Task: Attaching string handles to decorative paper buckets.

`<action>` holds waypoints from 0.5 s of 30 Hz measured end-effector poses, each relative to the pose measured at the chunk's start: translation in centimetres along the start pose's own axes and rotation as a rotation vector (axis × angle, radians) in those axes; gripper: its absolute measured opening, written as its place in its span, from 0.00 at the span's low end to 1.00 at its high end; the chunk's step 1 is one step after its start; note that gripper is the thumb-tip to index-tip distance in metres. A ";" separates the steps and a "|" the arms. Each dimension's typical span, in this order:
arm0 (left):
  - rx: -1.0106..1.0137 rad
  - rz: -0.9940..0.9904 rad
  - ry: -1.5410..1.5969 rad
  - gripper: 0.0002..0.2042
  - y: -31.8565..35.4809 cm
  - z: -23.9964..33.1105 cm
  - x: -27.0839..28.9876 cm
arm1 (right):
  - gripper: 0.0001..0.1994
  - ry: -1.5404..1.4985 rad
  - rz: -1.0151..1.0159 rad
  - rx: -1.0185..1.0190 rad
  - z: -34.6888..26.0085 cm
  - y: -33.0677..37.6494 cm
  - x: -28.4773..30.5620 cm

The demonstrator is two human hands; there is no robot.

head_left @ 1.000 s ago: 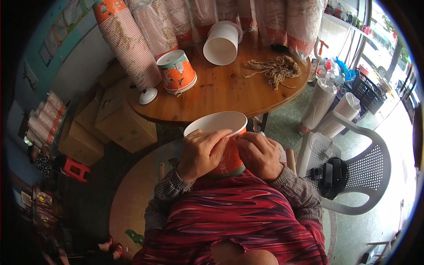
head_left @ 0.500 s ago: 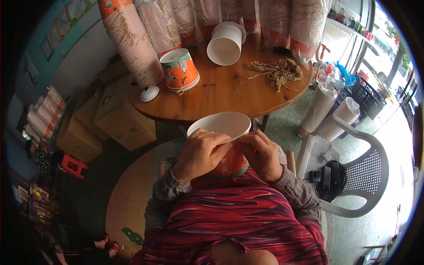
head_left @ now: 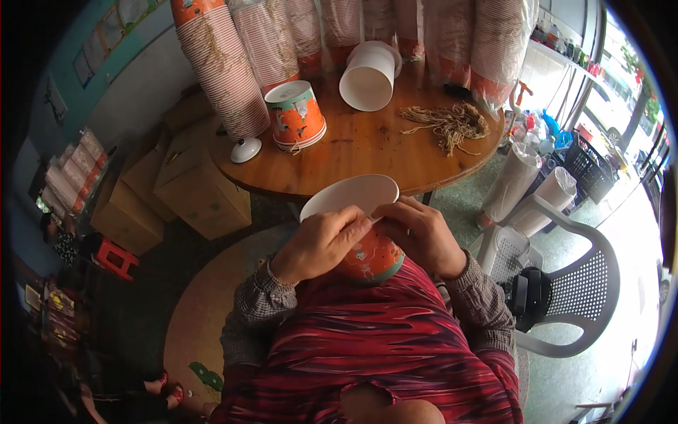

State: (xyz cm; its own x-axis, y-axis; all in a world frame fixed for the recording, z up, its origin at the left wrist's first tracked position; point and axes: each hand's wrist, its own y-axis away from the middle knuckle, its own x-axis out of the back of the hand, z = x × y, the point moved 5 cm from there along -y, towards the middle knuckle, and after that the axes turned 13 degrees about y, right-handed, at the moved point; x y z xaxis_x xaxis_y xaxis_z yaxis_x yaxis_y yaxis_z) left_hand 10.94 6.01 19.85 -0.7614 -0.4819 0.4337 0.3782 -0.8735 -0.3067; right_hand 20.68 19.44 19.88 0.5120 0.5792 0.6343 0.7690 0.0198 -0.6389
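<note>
An orange paper bucket [head_left: 369,258] with a green band and white inside rests tilted on my lap, its mouth facing up and away. My left hand [head_left: 321,244] curls over the near rim, thumb along the outside. Pressed against the same rim just to the right is my right hand [head_left: 424,237], its fingers bent and pinching. The fingertips of both hands nearly meet; whether a thin thing lies between them cannot be made out. On the wooden table [head_left: 339,159] beyond stand a matching orange bucket [head_left: 298,121] and, on its side, a white bucket [head_left: 367,79].
A tangle of tan string [head_left: 452,127] lies on the table's right, a white lid [head_left: 246,150] at its left edge. Tall stacks of nested buckets [head_left: 222,71] line the back. Cardboard boxes [head_left: 205,191] stand left, a grey plastic chair [head_left: 575,283] right.
My right hand has turned, its back now more toward me and its elbow further out. The left hand has slid slightly along the rim. The bucket stays on my lap.
</note>
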 end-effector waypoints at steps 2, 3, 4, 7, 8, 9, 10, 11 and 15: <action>0.048 -0.027 0.102 0.10 -0.5 -0.8 0.3 | 0.10 0.042 -0.030 -0.040 0.0 0.2 -0.3; 0.039 -0.056 0.086 0.09 -0.7 -0.8 0.3 | 0.10 0.041 -0.033 -0.039 0.0 0.3 -0.4; 0.031 -0.084 0.071 0.07 -0.9 -0.8 0.2 | 0.10 0.016 -0.037 -0.074 0.2 0.4 -0.6; 0.072 -0.040 0.043 0.05 -1.5 -1.3 0.1 | 0.10 -0.013 -0.007 -0.109 1.1 0.6 -1.2; 0.073 -0.042 0.043 0.05 -1.7 -1.5 0.0 | 0.10 -0.020 0.024 -0.105 1.5 0.7 -1.4; -0.018 0.028 -0.031 0.04 -1.8 -1.5 0.1 | 0.10 -0.021 0.024 -0.108 1.8 0.7 -1.6; -0.108 0.098 -0.106 0.04 -1.9 -1.3 0.1 | 0.10 -0.059 0.014 -0.171 2.4 0.6 -1.9; -0.105 0.096 -0.105 0.04 -2.0 -1.6 -0.3 | 0.10 -0.099 0.003 -0.233 3.0 0.6 -2.2; -0.379 0.246 -0.340 0.05 -2.3 -1.0 -1.7 | 0.09 -0.249 0.040 -0.317 4.7 0.7 -3.6</action>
State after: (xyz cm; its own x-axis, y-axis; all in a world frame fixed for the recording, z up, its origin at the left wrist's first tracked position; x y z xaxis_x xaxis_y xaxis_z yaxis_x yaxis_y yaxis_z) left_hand 10.82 8.85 18.96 -0.4386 -0.7181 0.5403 0.2597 -0.6768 -0.6888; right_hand 17.58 21.21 15.09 0.4652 0.7552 0.4619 0.8503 -0.2361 -0.4704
